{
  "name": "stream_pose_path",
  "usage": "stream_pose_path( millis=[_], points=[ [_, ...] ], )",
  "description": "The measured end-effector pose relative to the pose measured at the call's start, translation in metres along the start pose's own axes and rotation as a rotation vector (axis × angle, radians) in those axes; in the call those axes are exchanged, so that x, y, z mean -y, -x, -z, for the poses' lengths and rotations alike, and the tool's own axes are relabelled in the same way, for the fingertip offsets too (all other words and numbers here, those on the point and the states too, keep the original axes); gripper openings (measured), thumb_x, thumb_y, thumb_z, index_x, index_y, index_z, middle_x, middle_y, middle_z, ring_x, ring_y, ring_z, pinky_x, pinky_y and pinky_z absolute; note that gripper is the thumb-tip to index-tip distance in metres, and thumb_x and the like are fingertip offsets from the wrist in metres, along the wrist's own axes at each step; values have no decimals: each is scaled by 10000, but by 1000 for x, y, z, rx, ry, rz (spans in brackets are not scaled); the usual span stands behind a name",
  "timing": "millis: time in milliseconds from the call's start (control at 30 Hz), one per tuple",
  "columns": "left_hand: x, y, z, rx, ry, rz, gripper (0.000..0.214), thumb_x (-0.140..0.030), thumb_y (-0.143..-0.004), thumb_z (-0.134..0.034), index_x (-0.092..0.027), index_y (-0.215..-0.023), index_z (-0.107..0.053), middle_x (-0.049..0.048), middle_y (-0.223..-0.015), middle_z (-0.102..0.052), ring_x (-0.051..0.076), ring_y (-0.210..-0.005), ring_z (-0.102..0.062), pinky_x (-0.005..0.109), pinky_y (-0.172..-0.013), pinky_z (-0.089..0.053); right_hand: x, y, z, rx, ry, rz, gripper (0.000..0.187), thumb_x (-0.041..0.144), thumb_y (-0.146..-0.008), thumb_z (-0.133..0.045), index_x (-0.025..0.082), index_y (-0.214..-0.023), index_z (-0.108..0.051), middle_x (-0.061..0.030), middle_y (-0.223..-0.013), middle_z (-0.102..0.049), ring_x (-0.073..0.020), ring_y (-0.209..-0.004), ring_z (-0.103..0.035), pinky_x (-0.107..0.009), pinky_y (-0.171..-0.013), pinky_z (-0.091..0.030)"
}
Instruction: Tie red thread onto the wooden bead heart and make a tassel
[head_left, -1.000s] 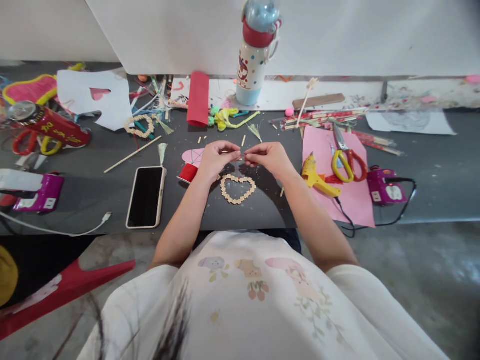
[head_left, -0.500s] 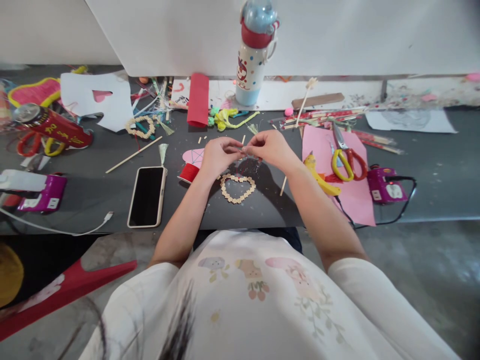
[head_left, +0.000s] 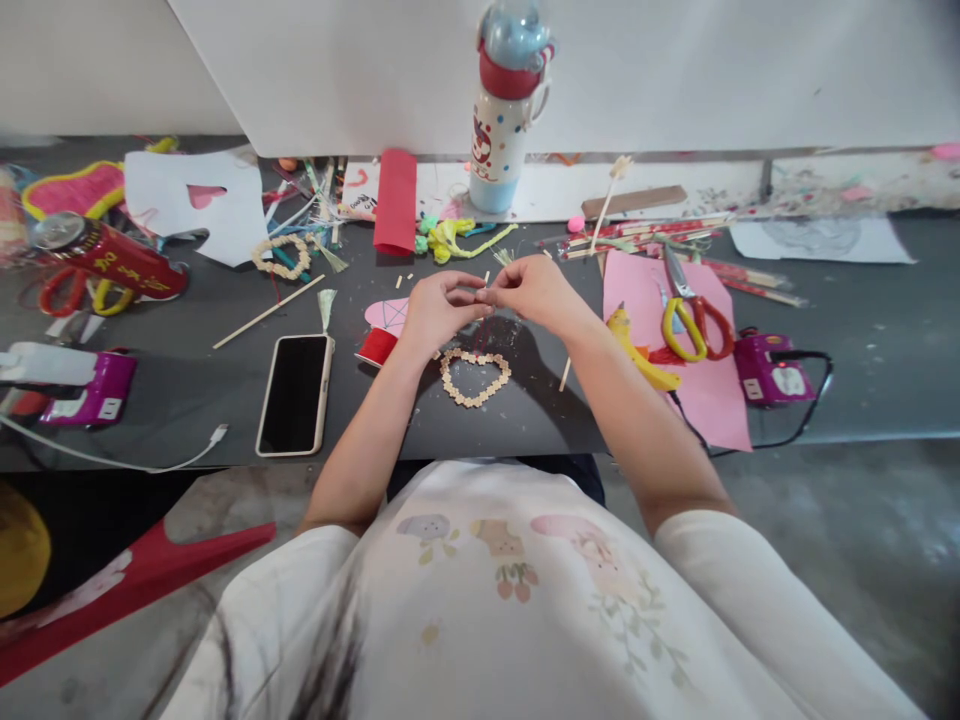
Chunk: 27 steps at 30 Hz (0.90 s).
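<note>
My left hand (head_left: 435, 308) and my right hand (head_left: 531, 290) meet fingertip to fingertip just above a heart made of small wooden pieces (head_left: 475, 376) on the dark table (head_left: 187, 385). Both hands are pinched shut on something thin and small between them that I cannot make out. A red thread spool (head_left: 375, 346) and a pink paper heart (head_left: 385, 313) lie beside my left wrist.
A black phone (head_left: 294, 392) lies left of my arm. A yellow glue gun (head_left: 637, 350) and yellow-red scissors (head_left: 694, 315) rest on pink paper (head_left: 705, 385) at right. A dotted water bottle (head_left: 504, 110) stands at the back. A red can (head_left: 109, 262) and sticks lie left.
My right hand has moved left and slightly up, closing the gap to my left hand, so the fingertips now touch. The heart on the table has not moved.
</note>
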<state>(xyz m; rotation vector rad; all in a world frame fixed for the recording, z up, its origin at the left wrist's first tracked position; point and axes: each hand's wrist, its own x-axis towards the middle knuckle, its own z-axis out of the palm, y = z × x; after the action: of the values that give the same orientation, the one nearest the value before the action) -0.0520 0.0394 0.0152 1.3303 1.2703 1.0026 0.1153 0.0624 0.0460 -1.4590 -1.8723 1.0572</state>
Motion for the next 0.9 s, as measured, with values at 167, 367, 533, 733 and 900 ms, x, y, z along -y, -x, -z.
stream_pose_path(
  millis=[167,367,533,733,900],
  points=[
    [1,-1,-1,-1,92,-9,346,-210,-593,-778,-172,-914,-655,21,-743,-722,185,-746,-695,320,-728,-544,-3,1,-3,8,-83,9,358,471,-677,-775,147,-594,-646,20,-497,-483,-70,-489,-356,-276,-503,-263],
    [3,0,-1,-7,87,28,348,-209,-553,-797,-167,-869,-656,15,-711,-716,174,-708,-684,304,-691,-531,-6,1,-6,-14,-125,-5,360,465,-677,-773,146,-600,-624,24,-519,-487,-69,-507,-355,-276,-523,-266],
    [3,0,-2,-20,44,11,303,-189,-561,-775,-162,-846,-676,20,-697,-715,185,-716,-691,290,-667,-520,-5,0,-8,-32,-90,25,358,453,-681,-765,144,-583,-612,31,-523,-475,-71,-529,-364,-268,-532,-275],
    [5,-1,-3,-29,50,-24,293,-147,-578,-723,-175,-866,-677,19,-742,-721,196,-752,-693,315,-702,-541,-2,2,-10,-13,-78,51,438,544,-652,-773,151,-557,-603,29,-518,-470,-72,-522,-363,-260,-515,-274],
    [3,-1,-2,-22,76,-26,314,-161,-596,-747,-174,-900,-667,3,-726,-683,167,-731,-665,317,-723,-540,-11,1,-11,-62,-207,-17,457,596,-797,-625,161,-658,-636,4,-592,-534,-78,-513,-379,-257,-508,-287]
  ],
)
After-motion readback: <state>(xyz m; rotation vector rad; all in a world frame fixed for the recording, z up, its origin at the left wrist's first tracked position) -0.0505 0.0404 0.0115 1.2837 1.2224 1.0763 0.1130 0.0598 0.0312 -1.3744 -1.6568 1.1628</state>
